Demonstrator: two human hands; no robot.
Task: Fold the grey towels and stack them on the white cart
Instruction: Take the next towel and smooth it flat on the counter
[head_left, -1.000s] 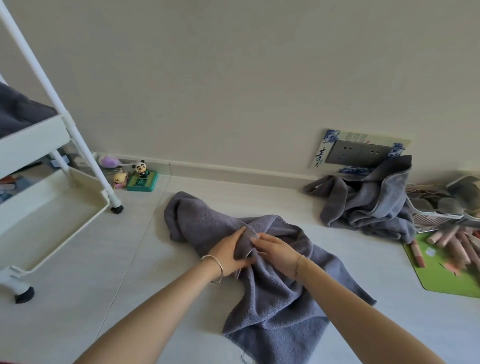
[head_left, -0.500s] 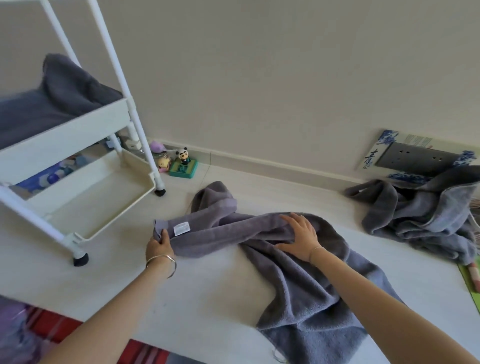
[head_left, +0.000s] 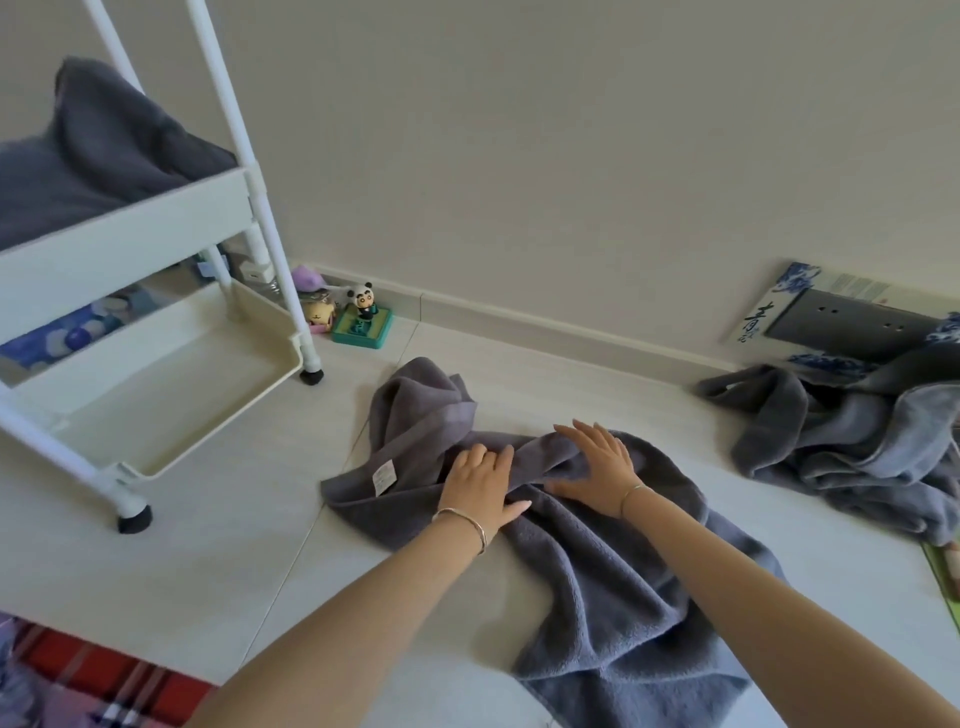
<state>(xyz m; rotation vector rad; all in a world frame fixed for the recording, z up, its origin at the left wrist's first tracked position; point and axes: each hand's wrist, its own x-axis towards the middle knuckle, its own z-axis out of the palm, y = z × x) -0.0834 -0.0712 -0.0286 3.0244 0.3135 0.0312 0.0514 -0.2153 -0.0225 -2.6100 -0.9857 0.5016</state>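
Head view looks down on a pale tiled floor (head_left: 218, 545) where a grey towel (head_left: 613, 587) lies crumpled, one end bunched toward the wall (head_left: 571, 156) and the other trailing toward the bottom edge. A white label (head_left: 383, 477) shows on its left part. Both hands lie on the middle of the towel, side by side and close together. The left hand (head_left: 480, 486) rests palm down; its fingers (head_left: 480, 456) bend over a raised fold, the tips pressed into the cloth, so whether they grip it I cannot tell. Its thumb points right along the fabric. A bangle (head_left: 467, 522) circles that wrist. The right hand (head_left: 602, 465) lies flat just to the right, fingers (head_left: 587, 435) straight and slightly spread over the ridge of the fold, with the towel under the palm and nothing clasped. A thin bracelet (head_left: 635, 491) sits on that wrist.

At left stands the cart (head_left: 156, 218), white, on dark feet; its upper tray holds folded towels (head_left: 98, 156), and the lower tray (head_left: 171, 395) faces the camera. By the wall sit a panda toy (head_left: 363, 304) on a green base and other small figures. At right lies a pile (head_left: 852, 447) of unfolded grey towels, below a wall socket (head_left: 857, 325).
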